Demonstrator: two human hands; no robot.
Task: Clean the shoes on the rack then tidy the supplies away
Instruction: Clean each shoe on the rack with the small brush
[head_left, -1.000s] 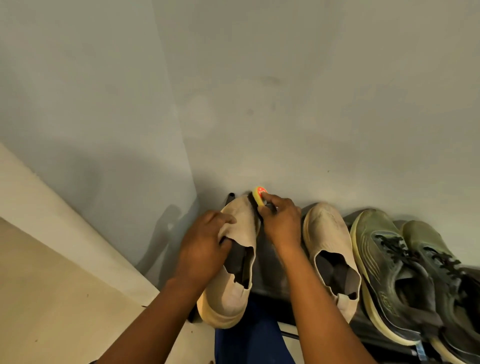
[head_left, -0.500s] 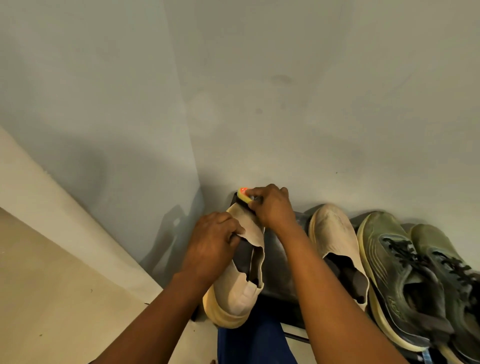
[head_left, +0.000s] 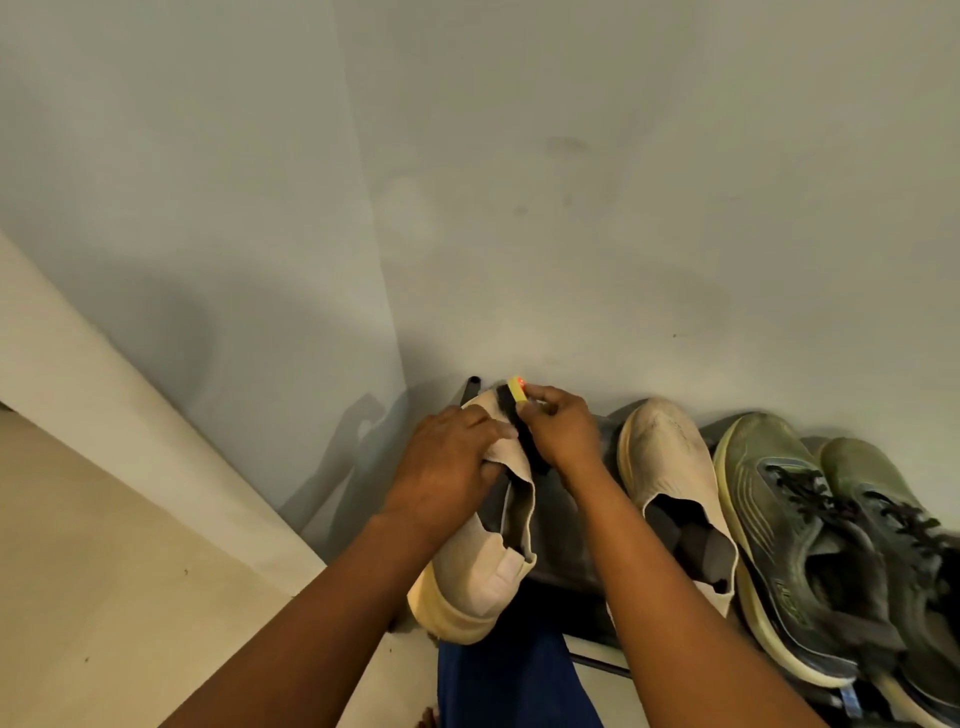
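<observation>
A beige slip-on shoe (head_left: 483, 566) is lifted off the rack, heel toward me. My left hand (head_left: 447, 467) grips its upper near the tongue. My right hand (head_left: 561, 431) holds a small brush (head_left: 519, 415) with a yellow and red end and dark bristles, pressed against the shoe's toe. The matching beige shoe (head_left: 670, 467) lies on the dark shoe rack (head_left: 566, 545), with two olive-green laced sneakers (head_left: 779, 525) to its right.
A pale wall corner rises directly behind the rack. A rack post (head_left: 472, 387) stands by the shoe's toe. Beige floor (head_left: 104, 545) spreads to the left. My blue-clad leg (head_left: 509, 686) is below the held shoe.
The brush has moved back along the toe toward the shoe's middle after sliding to the tip. My left hand shifted slightly up on the upper; the shoe stays lifted.
</observation>
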